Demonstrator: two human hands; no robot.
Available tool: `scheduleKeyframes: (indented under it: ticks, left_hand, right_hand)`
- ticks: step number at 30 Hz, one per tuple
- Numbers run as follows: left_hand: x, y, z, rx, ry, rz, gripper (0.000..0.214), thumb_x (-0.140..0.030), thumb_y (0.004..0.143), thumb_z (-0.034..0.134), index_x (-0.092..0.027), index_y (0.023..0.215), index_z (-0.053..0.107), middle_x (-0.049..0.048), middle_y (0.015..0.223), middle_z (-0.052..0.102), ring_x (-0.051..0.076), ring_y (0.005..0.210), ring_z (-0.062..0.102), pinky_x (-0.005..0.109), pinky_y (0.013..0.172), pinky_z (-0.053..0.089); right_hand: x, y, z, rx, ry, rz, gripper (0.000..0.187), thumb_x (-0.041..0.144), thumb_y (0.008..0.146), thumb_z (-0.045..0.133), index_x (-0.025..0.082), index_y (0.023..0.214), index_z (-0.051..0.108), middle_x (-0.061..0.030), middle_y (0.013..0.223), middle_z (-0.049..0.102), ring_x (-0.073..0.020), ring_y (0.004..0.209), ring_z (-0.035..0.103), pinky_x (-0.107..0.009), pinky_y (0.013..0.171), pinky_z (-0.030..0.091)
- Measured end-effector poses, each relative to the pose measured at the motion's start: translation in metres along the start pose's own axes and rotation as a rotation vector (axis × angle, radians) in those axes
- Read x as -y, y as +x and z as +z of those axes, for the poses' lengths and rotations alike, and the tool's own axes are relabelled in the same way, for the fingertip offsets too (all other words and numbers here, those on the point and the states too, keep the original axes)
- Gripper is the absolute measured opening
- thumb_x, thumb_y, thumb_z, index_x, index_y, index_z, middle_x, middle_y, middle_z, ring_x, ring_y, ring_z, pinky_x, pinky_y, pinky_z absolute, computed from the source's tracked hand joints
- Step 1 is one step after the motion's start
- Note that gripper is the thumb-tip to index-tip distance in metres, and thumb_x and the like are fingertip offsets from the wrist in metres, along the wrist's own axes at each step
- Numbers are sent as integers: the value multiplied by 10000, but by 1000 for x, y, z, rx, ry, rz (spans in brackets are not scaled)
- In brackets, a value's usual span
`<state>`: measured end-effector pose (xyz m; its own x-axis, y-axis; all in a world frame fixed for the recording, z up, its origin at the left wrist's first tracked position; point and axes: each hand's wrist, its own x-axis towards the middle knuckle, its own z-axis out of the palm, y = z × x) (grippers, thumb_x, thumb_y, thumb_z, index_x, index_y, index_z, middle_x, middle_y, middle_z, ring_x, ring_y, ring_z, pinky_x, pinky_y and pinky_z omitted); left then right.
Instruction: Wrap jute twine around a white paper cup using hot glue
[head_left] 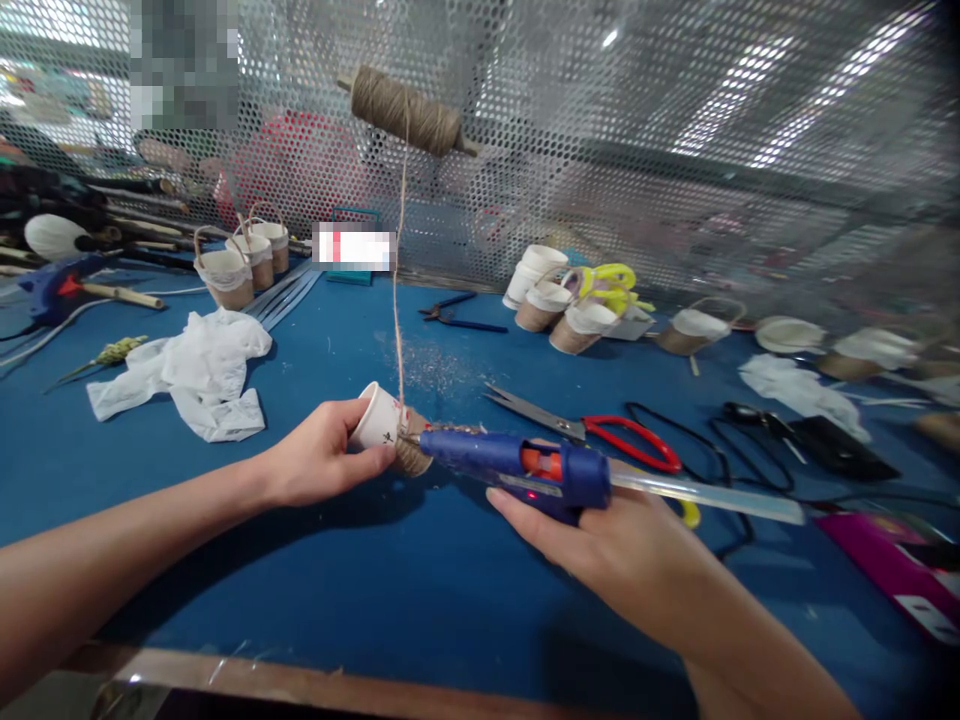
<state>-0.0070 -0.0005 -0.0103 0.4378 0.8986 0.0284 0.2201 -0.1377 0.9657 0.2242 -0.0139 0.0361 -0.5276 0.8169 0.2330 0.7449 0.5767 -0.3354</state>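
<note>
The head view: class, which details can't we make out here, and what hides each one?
All in the head view:
- Far side of the cup: turned away from the camera.
- Grip of the glue gun: largely covered by the right hand.
- Yellow thing by the right wrist: mostly behind that arm.
- Purple object: cut off by the right edge.
- Red shape: blurred behind the mesh.

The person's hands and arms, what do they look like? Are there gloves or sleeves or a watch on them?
The left hand and right hand are both bare, with no gloves. The left forearm and right forearm show no sleeves, and I see no watch or bracelet. No rings show either, but some fingers are hidden.
</note>
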Motion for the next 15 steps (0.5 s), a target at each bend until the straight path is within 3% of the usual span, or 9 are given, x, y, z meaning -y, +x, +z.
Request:
scheduleKeyframes:
  ticks: [4, 11, 15]
  left_hand:
    - [2, 0, 0, 1, 9, -29, 355, -250, 789, 512, -53, 1081, 551, 126, 961, 657, 214, 822, 607, 328, 757, 467]
    - [1, -2, -1, 17, 65, 70, 344, -219, 790, 497, -67, 1095, 548, 104, 956, 643, 193, 815, 592, 305, 747, 470]
    - [-1, -2, -1, 21, 127, 125, 308, -205, 789, 495, -85, 1063, 567, 88, 950, 638, 180, 818, 583, 280, 757, 469]
  right_hand:
    - [-1, -1, 1, 4, 8, -11, 193, 283, 806, 477, 220, 698, 624, -13, 659, 653, -166, 598, 599, -272, 549, 482]
    - [-3, -3, -1, 6, 7, 69, 199, 353, 820, 473, 243, 752, 625, 1, 677, 665, -173, 619, 626, -269, 565, 502]
    - [-6, -3, -2, 0, -16, 86, 257, 394, 797, 500, 255, 603, 597, 24, 452, 567, -169, 478, 582, -265, 432, 438]
